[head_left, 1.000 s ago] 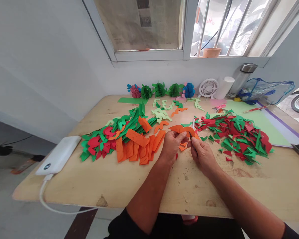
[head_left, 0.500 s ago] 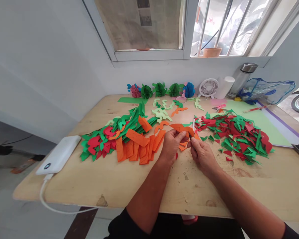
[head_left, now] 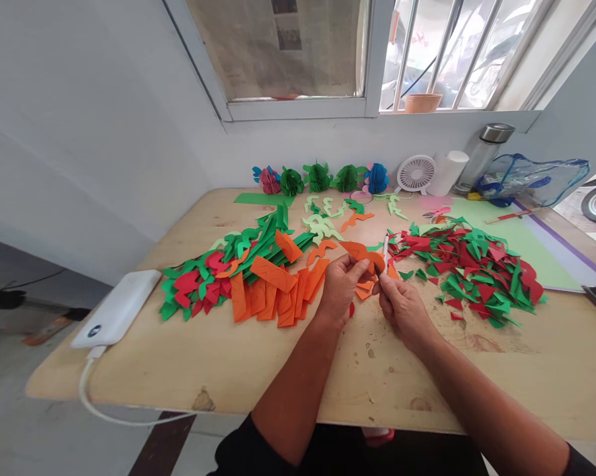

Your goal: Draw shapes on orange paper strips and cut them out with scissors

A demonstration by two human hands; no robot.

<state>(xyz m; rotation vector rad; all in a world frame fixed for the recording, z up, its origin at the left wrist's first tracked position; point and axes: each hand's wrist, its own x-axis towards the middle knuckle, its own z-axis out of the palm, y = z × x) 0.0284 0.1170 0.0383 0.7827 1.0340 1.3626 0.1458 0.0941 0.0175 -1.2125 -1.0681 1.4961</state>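
Observation:
My left hand (head_left: 341, 288) pinches an orange paper piece (head_left: 357, 251) with a curved edge, held just above the table. My right hand (head_left: 402, 304) is closed on a small dark-bladed tool (head_left: 376, 270), most of it hidden by my fingers; it looks like scissors, with the blades at the paper's lower right edge. Orange paper rectangles (head_left: 273, 281) with drawn lines lie in a stack left of my left hand. A white pen (head_left: 386, 250) lies just beyond my right hand. Small orange scraps (head_left: 364, 291) are under and between my hands.
Red and green scraps (head_left: 471, 264) are heaped at the right. Green and red cut shapes (head_left: 193, 291) lie at the left, near a white power bank (head_left: 119, 307) with a cable. Paper figures (head_left: 318, 178), a small fan (head_left: 416, 174) and a bottle (head_left: 481, 158) stand along the wall.
The orange piece has tilted and shifted slightly between my hands. Both hands have stayed almost in place, still holding the paper and the tool.

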